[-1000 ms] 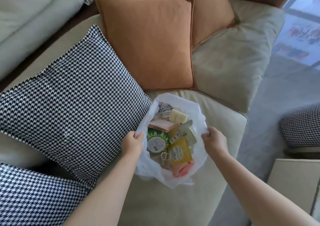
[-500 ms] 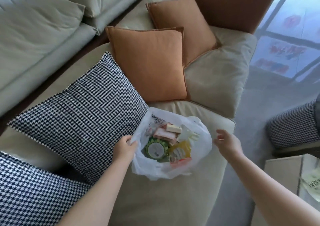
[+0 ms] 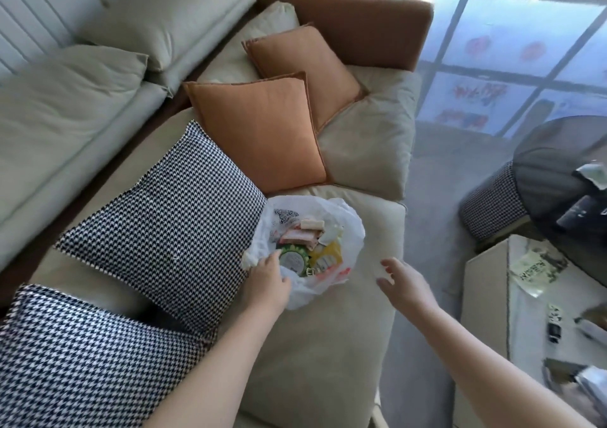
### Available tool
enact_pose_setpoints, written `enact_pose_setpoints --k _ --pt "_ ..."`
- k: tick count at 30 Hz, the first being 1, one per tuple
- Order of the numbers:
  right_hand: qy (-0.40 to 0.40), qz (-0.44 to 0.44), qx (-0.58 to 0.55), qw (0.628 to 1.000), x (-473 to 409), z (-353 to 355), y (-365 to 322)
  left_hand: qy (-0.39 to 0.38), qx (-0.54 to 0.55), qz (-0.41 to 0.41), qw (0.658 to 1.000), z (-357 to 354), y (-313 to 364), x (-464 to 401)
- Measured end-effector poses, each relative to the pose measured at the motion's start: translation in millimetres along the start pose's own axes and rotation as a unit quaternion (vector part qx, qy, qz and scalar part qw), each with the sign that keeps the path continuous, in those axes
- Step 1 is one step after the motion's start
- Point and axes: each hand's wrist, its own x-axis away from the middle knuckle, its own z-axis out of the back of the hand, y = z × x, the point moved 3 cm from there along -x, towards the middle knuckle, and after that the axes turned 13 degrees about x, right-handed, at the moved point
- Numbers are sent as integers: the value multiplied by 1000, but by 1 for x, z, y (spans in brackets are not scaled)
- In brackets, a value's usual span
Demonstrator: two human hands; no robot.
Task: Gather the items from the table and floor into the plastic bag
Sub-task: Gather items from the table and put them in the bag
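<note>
My left hand [image 3: 267, 284] pinches the near-left rim of the plastic bag [image 3: 348, 227], which sits on the sofa seat [image 3: 328, 345] by its front edge. My right hand [image 3: 402, 284] is spread, empty. Best keep the mouth wide while reaching for the table [image 3: 489, 296].

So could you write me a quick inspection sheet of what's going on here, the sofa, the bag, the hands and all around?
Surface: beige sofa seat; the plastic bag sits on it.
Job's things: white plastic bag, open, holding a green round tub, a yellow packet and other small packs.
Clutter: papers and small items on the low table to the right.
Hands: left hand holds the bag's rim; right hand open, off the bag.
Cables: nothing seen.
Surroundings: houndstooth cushion, two orange cushions, grey carpet, window.
</note>
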Motion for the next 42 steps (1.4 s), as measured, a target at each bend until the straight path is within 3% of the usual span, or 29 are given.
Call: enact_pose_setpoints --k 6,11,26,35,42 --pt "41 -6 73 996 83 33 12 -81 -80 -116 987 -20 74 72" --pt "73 -8 112 991 152 48 43 -129 -167 -217 953 -46 123 137" --pt "101 -132 78 983 388 19 203 -194 -214 -342 894 -154 185 371" --pt "67 -261 -4 963 540 -52 305 -265 -277 -417 824 -238 175 504" --pt "30 -409 -72 909 636 -113 368 -346 -346 -463 739 -302 173 563"
